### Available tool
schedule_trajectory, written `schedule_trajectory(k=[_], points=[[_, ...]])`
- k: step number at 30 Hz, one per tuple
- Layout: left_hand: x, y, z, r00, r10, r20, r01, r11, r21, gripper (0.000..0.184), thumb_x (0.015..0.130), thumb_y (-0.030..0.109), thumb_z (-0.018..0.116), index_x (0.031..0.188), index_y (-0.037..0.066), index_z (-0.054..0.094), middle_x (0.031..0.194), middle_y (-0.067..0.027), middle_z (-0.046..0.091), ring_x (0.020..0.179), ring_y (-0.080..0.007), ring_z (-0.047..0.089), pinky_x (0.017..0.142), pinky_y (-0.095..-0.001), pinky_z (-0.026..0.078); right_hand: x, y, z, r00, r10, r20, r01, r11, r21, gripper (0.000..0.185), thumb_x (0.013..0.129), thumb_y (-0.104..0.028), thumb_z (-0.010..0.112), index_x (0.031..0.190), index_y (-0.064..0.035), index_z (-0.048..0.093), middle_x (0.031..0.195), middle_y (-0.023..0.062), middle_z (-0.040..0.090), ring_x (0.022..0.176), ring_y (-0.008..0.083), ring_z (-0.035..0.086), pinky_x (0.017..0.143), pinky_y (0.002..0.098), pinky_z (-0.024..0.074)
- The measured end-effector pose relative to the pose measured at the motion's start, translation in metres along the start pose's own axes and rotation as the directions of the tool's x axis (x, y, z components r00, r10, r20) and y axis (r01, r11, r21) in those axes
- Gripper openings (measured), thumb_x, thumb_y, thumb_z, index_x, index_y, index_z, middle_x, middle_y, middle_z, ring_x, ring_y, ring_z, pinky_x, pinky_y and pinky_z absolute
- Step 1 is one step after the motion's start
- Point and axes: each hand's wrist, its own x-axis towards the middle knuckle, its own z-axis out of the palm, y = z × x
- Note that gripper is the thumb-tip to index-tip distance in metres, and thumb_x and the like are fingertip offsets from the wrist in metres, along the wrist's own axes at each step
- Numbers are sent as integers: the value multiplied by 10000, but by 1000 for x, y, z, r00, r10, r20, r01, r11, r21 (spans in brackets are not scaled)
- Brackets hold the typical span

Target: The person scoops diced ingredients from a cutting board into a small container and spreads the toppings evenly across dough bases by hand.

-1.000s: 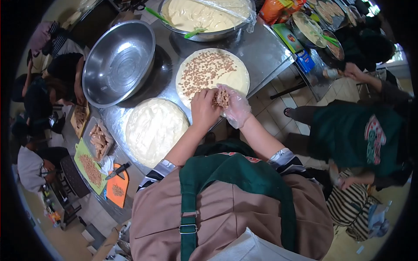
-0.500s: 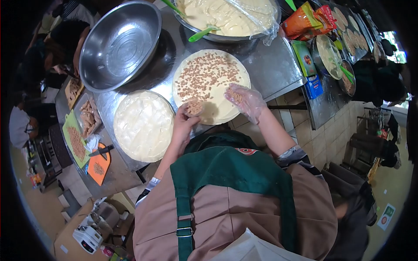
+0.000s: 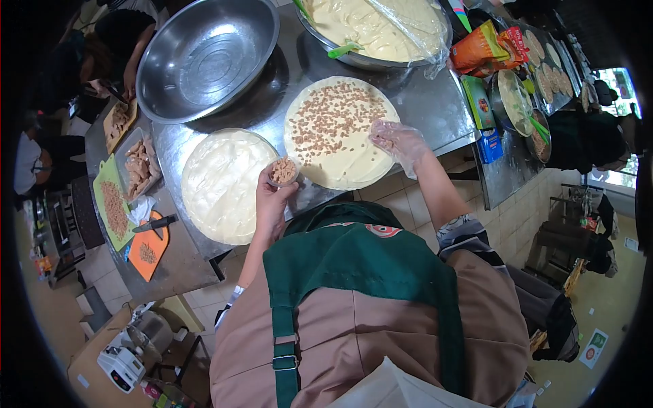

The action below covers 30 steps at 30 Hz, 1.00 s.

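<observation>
My left hand (image 3: 272, 198) is closed round a small clear cup (image 3: 282, 171) of chopped brown pieces, between the two round cakes. My right hand (image 3: 401, 146), in a clear plastic glove, is over the right edge of the round cream-topped cake (image 3: 350, 166). Its fingers are curled around some chopped pieces. Brown pieces (image 3: 333, 115) are scattered over the upper and left parts of that cake; its lower part shows bare cream. To the left lies a second round cake (image 3: 221, 187), covered in pale cream without pieces.
A big metal bowl (image 3: 207, 58) stands at the upper left, a cream-filled bowl (image 3: 381, 30) at the top. On the left are a green board (image 3: 112, 207), an orange board (image 3: 147, 248) with a knife (image 3: 155, 224), and a plastic container (image 3: 139, 166). Other people stand at the far left.
My hands have parted; the cup shows in my left hand, and my right hand has moved to the cake's right edge. More pieces lie on the cake. The view has shifted.
</observation>
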Motion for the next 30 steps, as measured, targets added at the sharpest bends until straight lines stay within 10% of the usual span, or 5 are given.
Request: schedule_trajectory(k=[7,13,20,26,30], points=[[-5,17,-26,999,32,14,-32,998,53,527,628,-126,529,1118,-22,364,1061,-103,479,962,-162,485,827,-269,399,-4,29,35,999,-25,-28,26,999,31,273,747,-31,563,996,42,479,924,102,524,755,187,549,695,241,485],[-17,21,-52,999,33,7,-33,997,65,511,640,-105,531,1118,-9,379,1037,-85,490,953,-154,481,823,-259,382,12,27,42,998,11,-67,-43,862,-505,312,725,-26,583,1012,34,477,903,80,528,767,169,540,736,249,466],[-20,23,-78,1000,8,30,-10,998,63,552,624,-109,534,1136,-15,351,1053,-98,476,966,-172,481,823,-273,401,-6,35,-15,996,-88,-17,89,989,116,389,741,89,475,1110,98,352,1009,197,476,890,264,530,817,273,454],[-18,25,-78,999,8,53,-11,998,57,500,638,-110,524,1106,-21,374,1007,-88,504,921,-159,499,812,-272,396,19,83,-49,899,-365,241,435,802,-410,367,760,53,478,1111,70,372,1056,217,456,979,274,498,825,265,449],[-16,25,-75,993,-10,117,3,998,60,545,628,-110,526,1135,-6,356,1045,-91,482,962,-166,483,826,-266,395,-13,46,39,965,-182,-187,159,979,-129,319,762,4,512,1064,51,420,1032,175,479,907,255,528,792,273,469]])
